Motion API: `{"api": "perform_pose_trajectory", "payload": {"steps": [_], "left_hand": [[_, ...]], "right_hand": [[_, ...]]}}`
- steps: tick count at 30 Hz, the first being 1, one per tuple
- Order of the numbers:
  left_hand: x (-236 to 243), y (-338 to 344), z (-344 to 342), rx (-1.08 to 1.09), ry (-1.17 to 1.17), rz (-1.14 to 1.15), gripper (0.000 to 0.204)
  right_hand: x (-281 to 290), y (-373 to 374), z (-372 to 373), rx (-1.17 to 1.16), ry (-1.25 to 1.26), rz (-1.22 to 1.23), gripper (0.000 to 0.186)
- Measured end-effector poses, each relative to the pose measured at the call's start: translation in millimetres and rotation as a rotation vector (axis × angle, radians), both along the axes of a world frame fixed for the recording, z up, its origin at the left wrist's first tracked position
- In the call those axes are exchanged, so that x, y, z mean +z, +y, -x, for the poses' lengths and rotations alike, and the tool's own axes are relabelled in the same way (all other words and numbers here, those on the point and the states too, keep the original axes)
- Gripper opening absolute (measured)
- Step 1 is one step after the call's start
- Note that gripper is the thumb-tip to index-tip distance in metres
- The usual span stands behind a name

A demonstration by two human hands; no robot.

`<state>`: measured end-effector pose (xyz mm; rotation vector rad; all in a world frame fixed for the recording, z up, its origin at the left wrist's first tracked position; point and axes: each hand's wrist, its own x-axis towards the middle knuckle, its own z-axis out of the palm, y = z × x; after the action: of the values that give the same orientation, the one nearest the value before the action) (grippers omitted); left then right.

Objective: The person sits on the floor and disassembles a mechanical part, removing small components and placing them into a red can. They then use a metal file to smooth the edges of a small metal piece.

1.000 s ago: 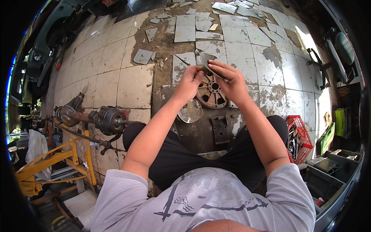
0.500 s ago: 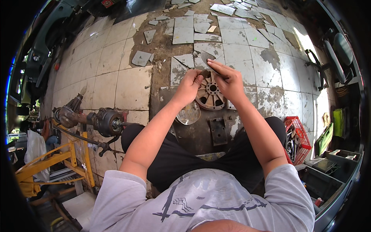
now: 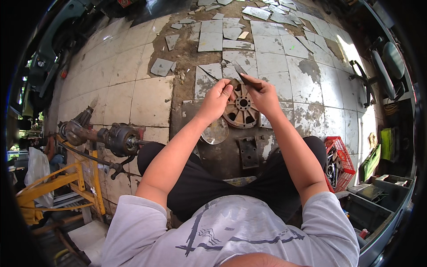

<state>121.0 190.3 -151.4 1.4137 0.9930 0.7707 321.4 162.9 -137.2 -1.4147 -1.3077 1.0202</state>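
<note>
My left hand point(image 3: 215, 102) is closed, pinching a small dark brown piece point(image 3: 234, 82) between thumb and fingers. In my right hand point(image 3: 267, 99), thumb and fingers grip a thin dark bent sheet point(image 3: 251, 82), which looks like sandpaper and points up and away; its far tip is grey. The two hands are close together but apart. Under them a toothed flywheel point(image 3: 242, 120) with a round hub hole lies flat on the floor, partly covered by my hands. Nearer to me are a round metal lid or dish point(image 3: 215, 133) and a dark rectangular plate with holes point(image 3: 248, 152).
Broken tile pieces point(image 3: 253, 13) lie scattered ahead. An axle assembly point(image 3: 118, 137) rests by a yellow stand point(image 3: 55, 182) on my left. To the right stand a red crate point(image 3: 346, 167) of parts and a grey toolbox point(image 3: 376, 207).
My right hand has tilted the thin sheet so it shows more edge-on, and its fingers have drawn back from lying stretched along it. The left hand has hardly moved.
</note>
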Motion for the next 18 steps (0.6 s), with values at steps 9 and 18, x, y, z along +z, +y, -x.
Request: {"api": "perform_pose_trajectory", "payload": {"steps": [9, 18], "left_hand": [[2.2, 0.5, 2.0, 0.0, -0.01, 0.031, 0.029], [0.2, 1.2, 0.8, 0.023, -0.009, -0.002, 0.03]], "right_hand": [[-5.2, 3.1, 3.9, 0.041, 0.062, -0.179, 0.04], [14.1, -2.9, 2.9, 0.067, -0.038, -0.355, 0.041]]}}
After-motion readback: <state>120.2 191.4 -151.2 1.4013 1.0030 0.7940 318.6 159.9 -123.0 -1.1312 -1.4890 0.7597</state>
